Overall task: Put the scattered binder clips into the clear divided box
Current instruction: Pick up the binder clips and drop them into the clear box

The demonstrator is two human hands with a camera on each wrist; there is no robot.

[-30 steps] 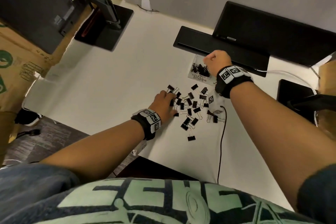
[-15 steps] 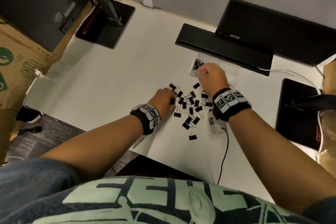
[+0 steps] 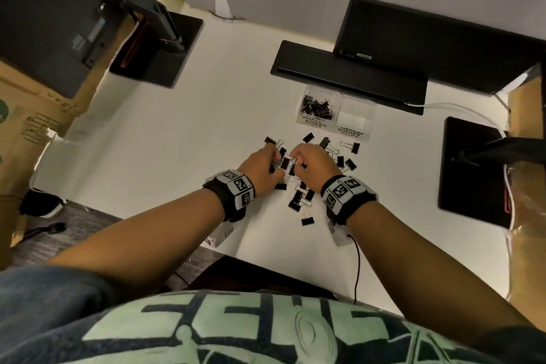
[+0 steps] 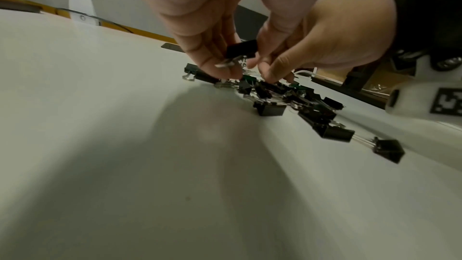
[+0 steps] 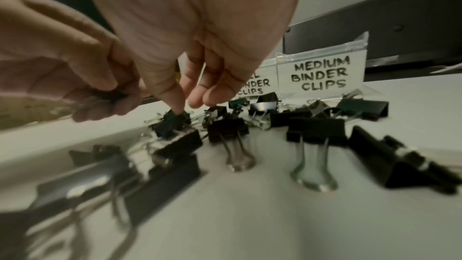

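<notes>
Several black binder clips (image 3: 301,201) lie scattered on the white desk (image 3: 177,139), just in front of the clear divided box (image 3: 356,121). Its left cell, labelled small binder clips, holds several clips (image 3: 317,106). The right cell (image 5: 320,74) is labelled medium binder clips. My left hand (image 3: 273,161) is at the pile's left side, its curled fingers gripping a black clip (image 4: 241,49). My right hand (image 3: 297,161) is close beside it, fingertips down on the pile. Its thumb and forefinger pinch a small clip (image 5: 172,122) that lies on the desk.
A black monitor (image 3: 443,44) and its flat base (image 3: 348,77) stand right behind the box. Another black stand (image 3: 469,168) is on the right and a monitor foot (image 3: 156,50) at the far left. A black cable (image 3: 357,263) runs to the desk's near edge.
My right hand came back from the box to the middle of the pile, next to my left hand. The left hand stayed at the pile.
</notes>
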